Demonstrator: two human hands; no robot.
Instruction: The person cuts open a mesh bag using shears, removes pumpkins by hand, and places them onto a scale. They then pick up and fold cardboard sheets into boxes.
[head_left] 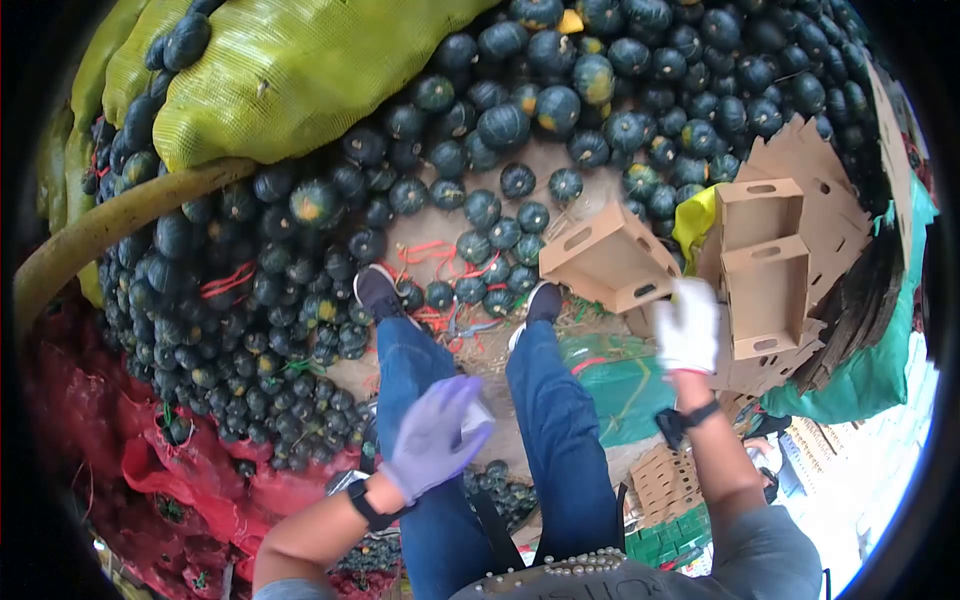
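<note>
My left hand (435,437), in a purple glove, is raised in front of my left thigh. Its thumb stands apart from the fingers, and a whitish patch shows between them. In a white glove, my right hand (687,330) reaches forward with its fingers stretched out, slightly blurred. Its thumb side is right by the near end of an open cardboard tray (610,262) with handle slots, which rests at an angle on the floor. To the right of that hand lie two more cardboard trays (765,295), end to end on flattened cardboard (815,190).
Dark green squashes (503,127) are heaped ahead and to my left. A full yellow-green mesh sack (290,80) and a thick curved pole (110,225) lie at upper left. Red mesh sacks (190,490) are at lower left. Green sheeting (620,390) and red strings (430,250) lie near my feet.
</note>
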